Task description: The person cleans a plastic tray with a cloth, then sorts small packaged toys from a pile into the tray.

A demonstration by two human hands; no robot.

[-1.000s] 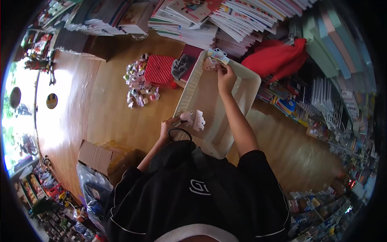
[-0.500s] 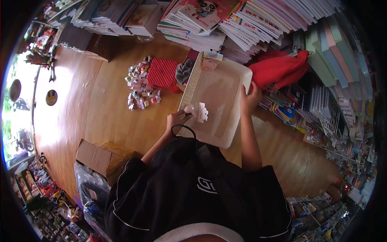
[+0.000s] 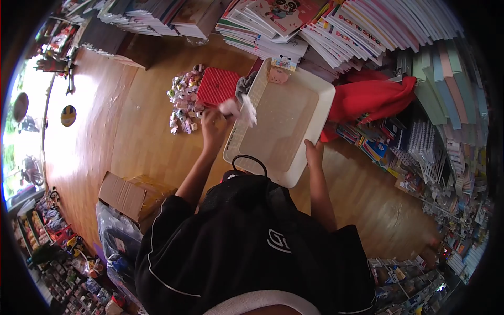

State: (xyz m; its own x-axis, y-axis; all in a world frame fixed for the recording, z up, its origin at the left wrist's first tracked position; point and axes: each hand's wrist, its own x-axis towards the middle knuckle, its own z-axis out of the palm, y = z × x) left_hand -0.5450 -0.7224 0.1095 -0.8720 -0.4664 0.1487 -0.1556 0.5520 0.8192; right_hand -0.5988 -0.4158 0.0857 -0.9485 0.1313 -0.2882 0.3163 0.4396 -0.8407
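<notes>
My left hand is closed on a small pale pink toy with a white card, blurred by motion. It holds this toy at the left rim of a white plastic tray. My right hand grips the tray's right rim, thumb on top. At the tray's far end stands a pink packaged toy with a printed header card. Just beyond my left hand, a pile of small carded toys lies on the floor beside a red ridged plastic stool.
A grey fuzzy item sits between stool and tray. Red cloth lies to the right. Stacks of books line the far side, with notebooks at right. An open cardboard box stands at lower left.
My left hand has lifted the pink toy from inside the tray up and left, toward the pile. My right hand has slid nearer along the tray's right rim.
</notes>
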